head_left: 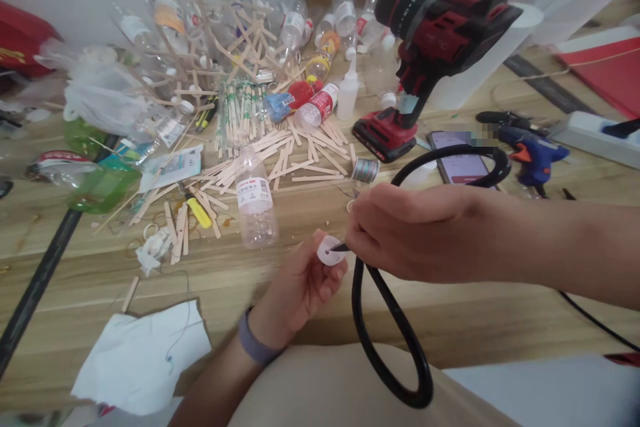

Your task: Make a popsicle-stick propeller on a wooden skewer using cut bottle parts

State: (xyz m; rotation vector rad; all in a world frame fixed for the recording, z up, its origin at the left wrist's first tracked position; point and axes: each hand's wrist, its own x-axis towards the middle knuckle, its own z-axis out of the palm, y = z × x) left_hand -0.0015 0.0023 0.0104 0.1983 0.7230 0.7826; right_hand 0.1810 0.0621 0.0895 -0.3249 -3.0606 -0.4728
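Note:
Pinched in the fingers of my left hand [305, 283] is a small white bottle cap [329, 256], its hollow side facing up, with a dark spot in its middle. My right hand [400, 230] is closed round a pair of scissors [423, 390] with big black loop handles that stick out above and below the fist. The dark pointed tip of the scissors reaches into the cap at that spot. Whether it goes through the cap I cannot tell. An uncapped clear plastic bottle [255, 207] lies on the table left of my hands.
Loose wooden craft sticks [280, 150] and several plastic bottles are heaped at the back. A red cordless drill [425, 47] stands upright, with a thread spool [366, 169], a phone [463, 160] and a blue glue gun [535, 153] nearby. White paper [145, 353] lies at front left.

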